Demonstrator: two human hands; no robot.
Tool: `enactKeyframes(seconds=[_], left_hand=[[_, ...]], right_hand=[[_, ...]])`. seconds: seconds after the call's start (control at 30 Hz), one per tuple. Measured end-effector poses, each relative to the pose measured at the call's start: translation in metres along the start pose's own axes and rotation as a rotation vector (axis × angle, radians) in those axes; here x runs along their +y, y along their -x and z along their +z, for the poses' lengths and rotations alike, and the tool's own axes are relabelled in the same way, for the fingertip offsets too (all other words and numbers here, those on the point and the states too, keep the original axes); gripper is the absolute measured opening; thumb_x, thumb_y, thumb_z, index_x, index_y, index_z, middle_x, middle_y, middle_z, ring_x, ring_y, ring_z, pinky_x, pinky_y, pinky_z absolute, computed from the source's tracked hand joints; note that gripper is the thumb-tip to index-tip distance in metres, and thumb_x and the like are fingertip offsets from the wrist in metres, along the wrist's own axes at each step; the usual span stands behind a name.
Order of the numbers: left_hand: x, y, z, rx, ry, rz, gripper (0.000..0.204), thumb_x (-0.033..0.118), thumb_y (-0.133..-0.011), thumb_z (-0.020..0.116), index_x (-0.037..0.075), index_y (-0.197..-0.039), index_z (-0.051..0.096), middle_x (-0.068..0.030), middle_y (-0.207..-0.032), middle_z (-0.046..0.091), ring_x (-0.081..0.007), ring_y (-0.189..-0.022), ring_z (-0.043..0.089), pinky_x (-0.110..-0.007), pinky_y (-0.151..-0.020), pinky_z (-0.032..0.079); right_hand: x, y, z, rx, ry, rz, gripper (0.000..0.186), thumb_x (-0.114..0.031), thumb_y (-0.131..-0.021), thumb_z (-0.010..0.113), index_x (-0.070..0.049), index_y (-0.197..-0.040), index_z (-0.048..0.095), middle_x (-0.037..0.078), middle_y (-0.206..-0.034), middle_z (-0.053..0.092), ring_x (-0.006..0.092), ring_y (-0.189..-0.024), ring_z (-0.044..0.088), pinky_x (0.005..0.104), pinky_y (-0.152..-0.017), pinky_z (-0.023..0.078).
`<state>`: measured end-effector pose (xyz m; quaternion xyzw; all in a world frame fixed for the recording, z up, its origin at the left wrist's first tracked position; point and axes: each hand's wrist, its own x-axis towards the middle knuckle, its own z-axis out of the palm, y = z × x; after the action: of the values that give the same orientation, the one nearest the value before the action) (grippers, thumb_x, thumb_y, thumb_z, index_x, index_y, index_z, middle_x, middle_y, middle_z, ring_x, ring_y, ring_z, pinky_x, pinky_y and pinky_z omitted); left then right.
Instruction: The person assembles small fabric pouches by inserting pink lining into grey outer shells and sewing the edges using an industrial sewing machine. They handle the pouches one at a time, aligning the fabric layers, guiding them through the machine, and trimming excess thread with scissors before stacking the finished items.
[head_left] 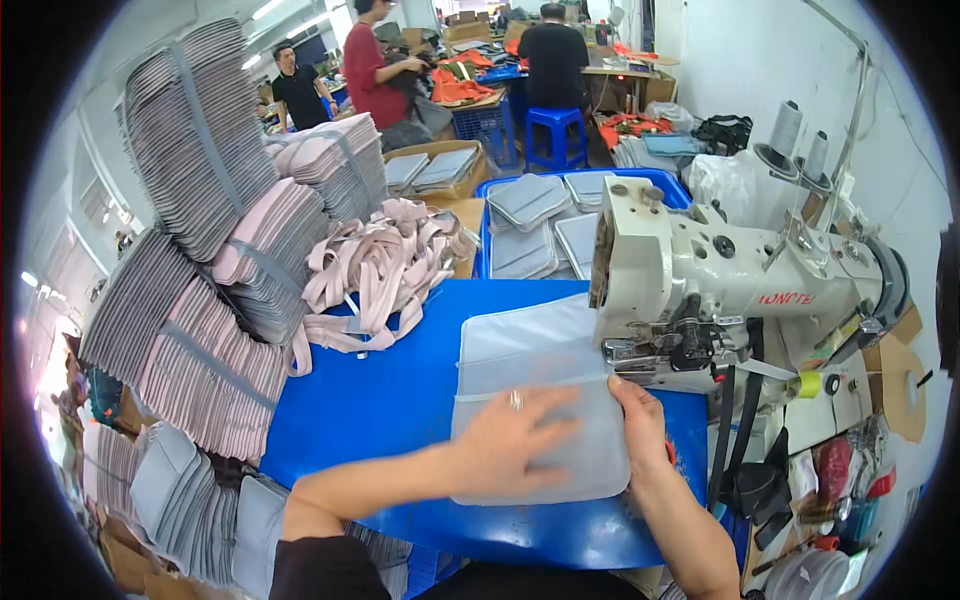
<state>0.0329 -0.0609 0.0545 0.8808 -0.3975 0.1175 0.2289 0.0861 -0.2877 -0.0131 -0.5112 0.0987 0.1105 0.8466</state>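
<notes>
A light grey rectangular panel (530,340) with rounded corners and stitched bands lies on the blue work surface (360,410), its right side next to the needle area of a white sewing machine (660,250). My left hand (515,445) is spread over the middle of the panel, fingers apart and slightly blurred. My right hand (640,420) grips the panel's right edge, thumb on top, just below the presser foot. A ring shows on my left hand.
Bundled stacks of pink and grey pieces (210,370) rise at left beside loose pink straps (375,260). Behind are a blue bin (675,190) of grey panels, a cardboard box (440,150), a blue stool (555,125) and three people working farther off. Thread cones (780,135) stand at right.
</notes>
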Motion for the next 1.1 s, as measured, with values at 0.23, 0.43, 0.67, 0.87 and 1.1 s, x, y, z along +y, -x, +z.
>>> enactKeyframes(seconds=[0.23, 0.43, 0.67, 0.87, 1.1], left_hand=[[0.026, 0.026, 0.019, -0.048, -0.378, 0.034, 0.063, 0.022, -0.084, 0.072, 0.015, -0.146, 0.060, -0.0197, -0.133, 0.060, -0.0353, -0.115, 0.065, -0.045, -0.089, 0.057], [0.021, 0.020, 0.001, -0.227, -0.481, -0.035, 0.069, 0.014, -0.085, 0.064, 0.024, -0.152, 0.053, -0.0111, -0.096, 0.057, -0.0288, -0.082, 0.065, -0.039, -0.063, 0.057], [0.037, -0.003, -0.021, -0.332, -0.542, 0.096, 0.077, 0.007, -0.078, 0.070, 0.021, -0.153, 0.055, -0.0059, -0.085, 0.047, -0.0216, -0.064, 0.059, -0.033, -0.054, 0.053], [0.025, -0.034, -0.033, -0.425, -0.579, 0.138, 0.074, 0.007, -0.081, 0.067, 0.021, -0.153, 0.054, -0.0068, -0.087, 0.049, -0.0214, -0.067, 0.063, -0.033, -0.053, 0.054], [-0.012, -0.070, -0.049, -0.472, -0.615, 0.199, 0.063, 0.009, -0.085, 0.065, 0.025, -0.146, 0.062, -0.0086, -0.089, 0.053, -0.0254, -0.066, 0.065, -0.038, -0.060, 0.056]], right_hand=[[-0.003, 0.005, 0.018, -0.031, -0.135, 0.041, 0.026, -0.025, -0.102, 0.069, 0.000, -0.108, 0.070, 0.009, -0.102, 0.075, 0.0156, -0.086, 0.070, 0.0308, -0.076, 0.057], [0.026, 0.021, -0.009, -0.164, 0.012, -0.253, 0.032, -0.018, -0.104, 0.066, 0.002, -0.129, 0.066, 0.006, -0.109, 0.073, 0.0110, -0.093, 0.068, 0.0257, -0.084, 0.054], [0.031, 0.064, -0.022, -0.254, 0.092, -0.224, 0.035, -0.013, -0.109, 0.057, 0.005, -0.139, 0.059, 0.010, -0.119, 0.073, 0.0107, -0.105, 0.069, 0.0257, -0.092, 0.053], [0.031, 0.033, -0.013, -0.222, 0.022, -0.276, 0.030, -0.010, -0.109, 0.056, 0.005, -0.135, 0.061, 0.007, -0.107, 0.075, 0.0072, -0.093, 0.068, 0.0237, -0.082, 0.054], [0.031, -0.008, -0.007, -0.265, -0.009, -0.235, 0.027, -0.010, -0.105, 0.063, 0.006, -0.127, 0.064, 0.009, -0.109, 0.075, 0.0094, -0.094, 0.069, 0.0245, -0.084, 0.054]])
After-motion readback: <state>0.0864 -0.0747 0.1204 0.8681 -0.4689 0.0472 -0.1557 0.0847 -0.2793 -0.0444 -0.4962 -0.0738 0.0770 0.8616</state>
